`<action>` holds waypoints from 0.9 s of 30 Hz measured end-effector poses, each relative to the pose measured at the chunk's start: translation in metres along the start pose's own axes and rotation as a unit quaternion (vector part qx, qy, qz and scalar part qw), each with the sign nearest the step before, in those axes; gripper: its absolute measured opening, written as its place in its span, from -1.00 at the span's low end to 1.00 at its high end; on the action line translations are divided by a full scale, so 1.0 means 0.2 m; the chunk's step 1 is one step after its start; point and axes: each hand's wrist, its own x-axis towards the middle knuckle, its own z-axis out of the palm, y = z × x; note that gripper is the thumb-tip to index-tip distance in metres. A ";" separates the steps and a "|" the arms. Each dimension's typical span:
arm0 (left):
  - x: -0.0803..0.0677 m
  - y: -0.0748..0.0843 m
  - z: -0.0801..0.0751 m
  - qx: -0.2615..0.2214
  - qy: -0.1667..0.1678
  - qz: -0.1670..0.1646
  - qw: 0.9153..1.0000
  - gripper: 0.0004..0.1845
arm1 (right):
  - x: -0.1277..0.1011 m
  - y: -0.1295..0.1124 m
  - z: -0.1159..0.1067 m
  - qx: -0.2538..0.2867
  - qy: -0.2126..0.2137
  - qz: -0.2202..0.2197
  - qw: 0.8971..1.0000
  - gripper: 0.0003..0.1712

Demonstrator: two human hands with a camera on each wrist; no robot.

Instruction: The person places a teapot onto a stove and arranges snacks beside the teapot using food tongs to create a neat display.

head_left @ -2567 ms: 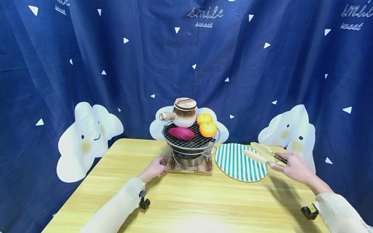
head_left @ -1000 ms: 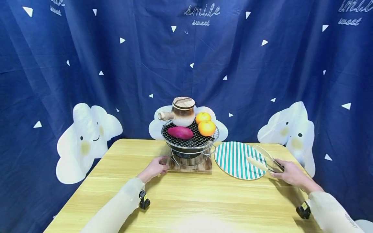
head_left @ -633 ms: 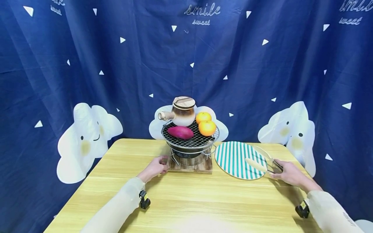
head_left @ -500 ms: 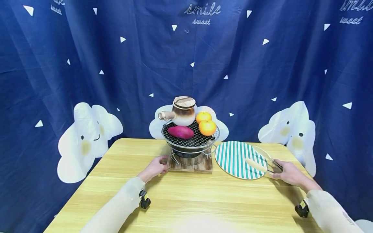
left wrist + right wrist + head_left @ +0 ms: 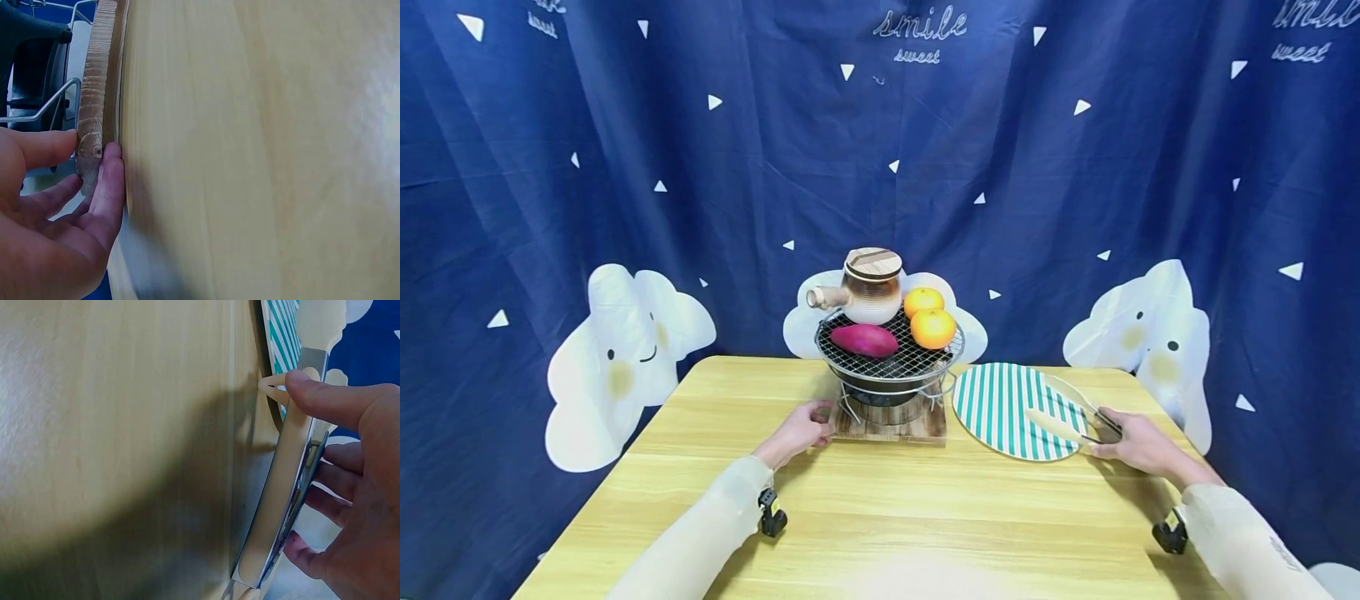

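Right hand (image 5: 1138, 446): thumb and curled fingers clamp tongs (image 5: 1067, 417), tips over striped plate (image 5: 992, 408). Left hand (image 5: 797, 433): fingers relaxed, touching wooden board (image 5: 891, 429) corner.

Legible text appears only on the blue curtain (image 5: 880, 150) in the head view. Top centre: "smile" in white cursive script, with smaller "sweet" directly below it. The same two-word print repeats at the top right corner, cut by the frame edge, partly readable as "smile" over "sweet". At the top left corner a further repeat shows only word ends, not readable with certainty. Nothing else in the head view carries readable lettering, labels or numbers. Left wrist and right wrist views: no text visible.
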 end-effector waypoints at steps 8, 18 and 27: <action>-0.01 0.01 0.01 0.003 -0.004 -0.008 1.000 -0.36 | 0.01 0.00 0.02 0.022 -0.004 -0.006 1.000 0.07; 0.00 -0.02 0.05 0.002 0.003 -0.004 1.000 -0.40 | -0.02 0.02 0.03 0.017 0.002 0.011 1.000 0.11; -0.04 -0.02 -0.01 0.098 0.037 0.029 0.994 -0.35 | -0.06 -0.10 -0.05 -0.024 0.038 -0.030 0.999 0.13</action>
